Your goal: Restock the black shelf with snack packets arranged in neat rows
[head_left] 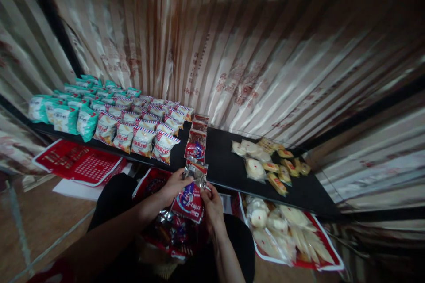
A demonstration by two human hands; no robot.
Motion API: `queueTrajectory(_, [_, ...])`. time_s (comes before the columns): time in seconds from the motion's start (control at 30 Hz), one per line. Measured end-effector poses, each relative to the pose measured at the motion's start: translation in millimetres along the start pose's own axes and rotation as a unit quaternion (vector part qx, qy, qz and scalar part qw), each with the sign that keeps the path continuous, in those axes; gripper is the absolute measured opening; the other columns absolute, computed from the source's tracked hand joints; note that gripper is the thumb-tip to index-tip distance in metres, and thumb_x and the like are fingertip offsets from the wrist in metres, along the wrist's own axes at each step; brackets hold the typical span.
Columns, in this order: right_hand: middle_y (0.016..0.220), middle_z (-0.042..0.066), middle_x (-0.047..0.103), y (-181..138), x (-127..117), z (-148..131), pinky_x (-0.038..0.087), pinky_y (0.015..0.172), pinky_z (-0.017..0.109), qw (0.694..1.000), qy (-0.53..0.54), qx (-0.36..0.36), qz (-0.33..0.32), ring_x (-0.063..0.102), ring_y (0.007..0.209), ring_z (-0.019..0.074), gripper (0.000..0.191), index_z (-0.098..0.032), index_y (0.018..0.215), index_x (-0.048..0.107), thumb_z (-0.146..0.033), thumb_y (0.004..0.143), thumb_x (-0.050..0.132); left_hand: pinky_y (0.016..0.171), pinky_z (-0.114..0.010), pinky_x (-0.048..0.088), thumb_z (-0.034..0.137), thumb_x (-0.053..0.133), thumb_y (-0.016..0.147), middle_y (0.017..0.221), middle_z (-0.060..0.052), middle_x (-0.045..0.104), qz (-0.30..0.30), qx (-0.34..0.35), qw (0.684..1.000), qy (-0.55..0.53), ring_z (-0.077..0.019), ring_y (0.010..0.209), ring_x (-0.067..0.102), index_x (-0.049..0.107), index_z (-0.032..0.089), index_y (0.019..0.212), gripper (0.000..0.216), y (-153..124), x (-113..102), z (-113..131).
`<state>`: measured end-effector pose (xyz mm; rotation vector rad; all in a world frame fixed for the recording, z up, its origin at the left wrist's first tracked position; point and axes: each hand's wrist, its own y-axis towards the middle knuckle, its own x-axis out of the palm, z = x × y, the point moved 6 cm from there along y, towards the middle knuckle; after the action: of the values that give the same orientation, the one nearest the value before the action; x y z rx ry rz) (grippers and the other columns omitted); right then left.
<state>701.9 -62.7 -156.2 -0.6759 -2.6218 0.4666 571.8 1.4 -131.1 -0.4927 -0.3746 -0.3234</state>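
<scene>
In the head view, my left hand [173, 189] and my right hand [211, 205] are both closed on a red and purple snack packet [189, 202], gripping it near its upper end. It hangs tilted over a red basket [142, 185] between my knees, which holds several dark, shiny packets [172, 230]. Just beyond my fingers, a silvery, reddish packet end [196, 168] shows at the shelf's front edge; I cannot tell whether I hold it too. Behind it, a row of similar red-brown packets [195, 143] lies on the black shelf [221, 150].
Left on the shelf stand rows of white and orange bags [142, 140] and teal bags [66, 117]. To the right lie round white wrapped crackers [255, 169] and small yellow packets [277, 183]. Below are a red basket [99, 168] and another with wrapped crackers [338, 263]. A curtain [232, 53] hangs behind.
</scene>
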Motion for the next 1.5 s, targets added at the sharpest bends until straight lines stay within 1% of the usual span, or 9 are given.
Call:
queueTrajectory(0.27, [0.075, -0.002, 0.068, 26, -1, -4, 0.05, 0.061, 0.028, 0.998, -0.061, -0.015, -0.001, 0.063, 0.062, 0.0159, 0.057, -0.02, 0.108, 0.054, -0.043, 0.06, 0.075, 0.082, -0.032, 0.049, 0.011, 0.063, 0.068, 0.095, -0.005, 0.069, 0.033, 0.033, 0.996, 0.071, -0.0194, 0.087, 0.065, 0.057, 0.016, 0.099, 0.032, 17, -2, 6])
queueTrajectory(0.4, [0.096, 0.007, 0.068, 32, -2, -33, 0.049, 0.082, 0.036, 0.962, -0.221, -0.15, 0.055, 0.064, 0.089, 0.0229, 0.056, -0.018, 0.11, 0.058, -0.049, 0.064, 0.068, 0.086, -0.03, 0.048, 0.009, 0.055, 0.073, 0.098, -0.004, 0.069, 0.048, 0.101, 0.98, 0.163, -0.0172, 0.091, 0.064, 0.056, 0.016, 0.107, 0.035, 26, 6, 22])
queueTrajectory(0.47, [0.106, 0.011, 0.066, 29, 5, -50, 0.044, 0.092, 0.04, 0.926, -0.295, -0.226, 0.067, 0.059, 0.102, 0.0255, 0.051, -0.017, 0.106, 0.063, -0.052, 0.068, 0.063, 0.089, -0.03, 0.048, 0.01, 0.054, 0.074, 0.101, -0.003, 0.068, 0.07, 0.15, 0.955, 0.245, -0.017, 0.095, 0.064, 0.055, 0.018, 0.111, 0.038, 28, 11, 32])
queueTrajectory(0.53, [0.111, 0.011, 0.064, 27, 14, -61, 0.039, 0.099, 0.043, 0.912, -0.32, -0.251, 0.055, 0.056, 0.108, 0.0262, 0.049, -0.018, 0.105, 0.065, -0.054, 0.072, 0.058, 0.092, -0.032, 0.047, 0.011, 0.054, 0.073, 0.107, -0.004, 0.067, 0.088, 0.19, 0.927, 0.31, -0.0184, 0.1, 0.062, 0.053, 0.018, 0.117, 0.044, 26, 19, 41])
queueTrajectory(0.73, [0.125, 0.005, 0.061, 34, 33, -54, 0.036, 0.103, 0.035, 0.988, -0.124, -0.086, -0.041, 0.051, 0.12, 0.022, 0.056, -0.023, 0.117, 0.061, -0.061, 0.077, 0.055, 0.101, -0.038, 0.043, 0.018, 0.051, 0.077, 0.123, -0.01, 0.059, 0.086, 0.254, 0.882, 0.386, -0.0209, 0.115, 0.055, 0.052, 0.017, 0.123, 0.046, 11, 46, 57])
queueTrajectory(0.93, [0.099, 0.004, 0.071, 49, 37, -50, 0.048, 0.084, 0.027, 0.997, 0.055, 0.013, -0.048, 0.064, 0.094, 0.0184, 0.048, -0.018, 0.097, 0.068, -0.051, 0.063, 0.074, 0.102, -0.042, 0.043, 0.021, 0.052, 0.078, 0.127, -0.008, 0.056, 0.049, 0.252, 0.841, 0.477, -0.0236, 0.117, 0.051, 0.062, 0.02, 0.113, 0.037, 5, 61, 53])
queueTrajectory(1.03, [0.084, 0.002, 0.072, 56, 33, -49, 0.051, 0.075, 0.027, 0.996, 0.072, 0.038, -0.032, 0.066, 0.079, 0.0168, 0.047, -0.018, 0.089, 0.067, -0.045, 0.054, 0.082, 0.103, -0.042, 0.042, 0.015, 0.05, 0.076, 0.127, -0.01, 0.056, 0.066, 0.282, 0.814, 0.503, -0.0241, 0.12, 0.049, 0.065, 0.019, 0.107, 0.035, 7, 57, 46])
queueTrajectory(1.23, [0.076, -0.001, 0.072, 70, 20, -42, 0.052, 0.069, 0.029, 0.996, 0.071, 0.04, -0.034, 0.068, 0.075, 0.0197, 0.047, -0.02, 0.086, 0.063, -0.038, 0.048, 0.086, 0.103, -0.049, 0.042, 0.011, 0.049, 0.074, 0.13, -0.012, 0.054, 0.093, 0.313, 0.761, 0.56, -0.0283, 0.126, 0.043, 0.062, 0.017, 0.109, 0.038, 17, 39, 27])
queueTrajectory(1.5, [0.083, 0.001, 0.072, 88, 28, -45, 0.052, 0.071, 0.03, 0.999, 0.003, 0.007, -0.045, 0.068, 0.08, 0.0202, 0.056, -0.02, 0.099, 0.058, -0.041, 0.052, 0.083, 0.105, -0.049, 0.039, 0.012, 0.044, 0.078, 0.14, -0.013, 0.044, 0.09, 0.309, 0.762, 0.562, -0.0278, 0.132, 0.036, 0.054, 0.016, 0.123, 0.046, 30, 26, 10])
